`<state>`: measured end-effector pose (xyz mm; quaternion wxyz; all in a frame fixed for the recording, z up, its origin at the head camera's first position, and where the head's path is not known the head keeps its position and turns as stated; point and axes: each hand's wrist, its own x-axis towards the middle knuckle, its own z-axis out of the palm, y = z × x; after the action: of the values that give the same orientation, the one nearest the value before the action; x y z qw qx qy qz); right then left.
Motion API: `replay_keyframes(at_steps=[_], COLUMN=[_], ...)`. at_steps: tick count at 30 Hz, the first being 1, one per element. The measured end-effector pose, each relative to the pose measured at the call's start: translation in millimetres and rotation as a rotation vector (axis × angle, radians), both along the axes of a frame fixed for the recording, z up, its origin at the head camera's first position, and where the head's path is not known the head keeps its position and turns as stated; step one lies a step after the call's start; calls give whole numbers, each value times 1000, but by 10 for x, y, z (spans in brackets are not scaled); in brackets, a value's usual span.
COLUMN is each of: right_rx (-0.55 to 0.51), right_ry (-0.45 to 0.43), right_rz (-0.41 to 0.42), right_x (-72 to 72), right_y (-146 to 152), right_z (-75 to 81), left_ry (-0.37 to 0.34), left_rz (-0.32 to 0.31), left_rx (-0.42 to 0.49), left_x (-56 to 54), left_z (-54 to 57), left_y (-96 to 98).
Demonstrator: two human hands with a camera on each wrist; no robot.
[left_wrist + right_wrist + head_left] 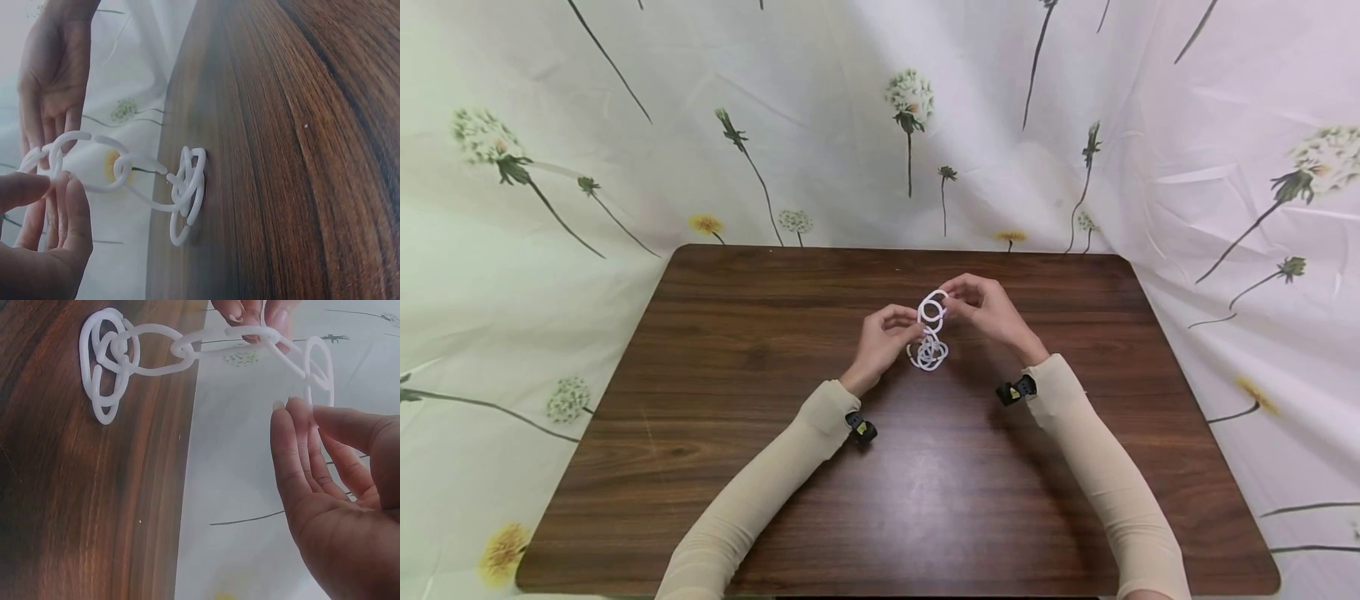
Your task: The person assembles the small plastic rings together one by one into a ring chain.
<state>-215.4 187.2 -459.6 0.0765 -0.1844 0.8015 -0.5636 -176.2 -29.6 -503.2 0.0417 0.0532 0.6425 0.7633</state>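
Observation:
A chain of white plastic links (928, 367) runs up from the table between both hands. My left hand (881, 342) pinches one link between thumb and fingers, partway along the raised part. Higher and to the right, my right hand (991, 310) pinches the end link (310, 359) between thumb and fingertips. Small gaps show in some of the links (139, 161), which hang hooked through one another. The lower links (87, 362) lie bunched in a loose pile on the wood. Behind the left thumb and fingers, part of the held link is hidden.
A dark brown wooden table (737, 400) with rounded corners lies under the hands. White cloth (835, 125) printed with dandelions hangs behind it and at both sides. Each wrist wears a small black camera (861, 427) on a strap over a beige sleeve.

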Motion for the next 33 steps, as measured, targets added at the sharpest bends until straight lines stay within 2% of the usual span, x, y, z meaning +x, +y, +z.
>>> replay_keyframes(at_steps=[9, 19, 27, 30, 33], right_rx=[1, 14, 30, 27, 34], right_ry=[38, 53, 82, 81, 85], right_rz=[-36, -24, -32, -42, -45], right_x=[-21, -22, -11, -17, -26], right_y=[41, 75, 77, 96, 121], right_z=[107, 199, 284, 298, 301], left_ry=[18, 9, 24, -6, -80], left_rz=[3, 7, -7, -8, -24], left_rx=[-27, -45, -13, -55, -133], left_x=[-20, -15, -45, -59, -72], left_z=[-24, -35, -111, -149, -162], left_y=[-17, -25, -58, -95, -137])
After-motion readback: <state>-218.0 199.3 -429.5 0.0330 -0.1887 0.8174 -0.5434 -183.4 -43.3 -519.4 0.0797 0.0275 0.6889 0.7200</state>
